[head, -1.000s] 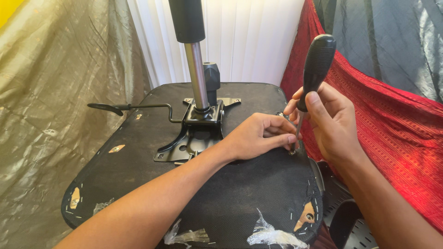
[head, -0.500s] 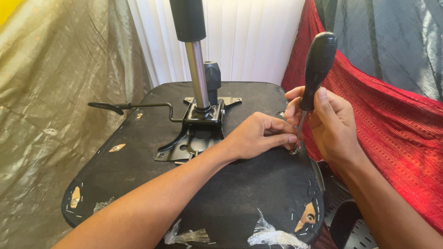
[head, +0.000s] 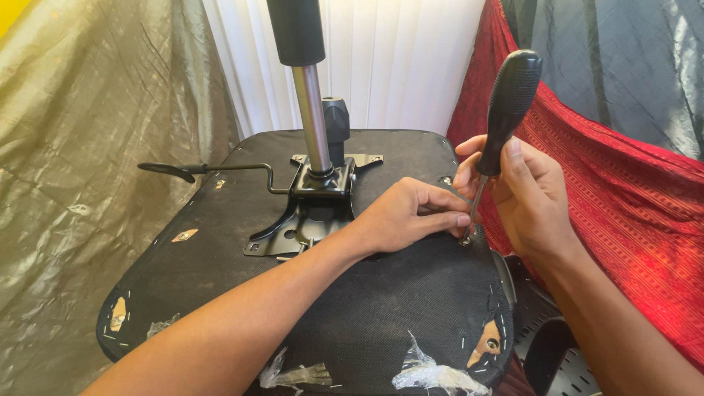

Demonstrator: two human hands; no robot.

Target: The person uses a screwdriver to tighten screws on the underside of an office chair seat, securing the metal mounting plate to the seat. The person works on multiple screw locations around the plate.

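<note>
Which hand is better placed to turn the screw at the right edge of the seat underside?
The right hand: it grips the screwdriver, whose tip sits on the screw. The left hand only steadies the tip.

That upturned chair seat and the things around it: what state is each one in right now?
Chair seat: upside down, black cover torn in spots.
Metal plate: on the seat's underside.
Gas column: upright in the plate.
Lever: sticking out sideways.
Screwdriver: upright, tip on a screw at the seat's edge.
Right hand: gripping the screwdriver.
Left hand: fingertips steadying the tip.
</note>
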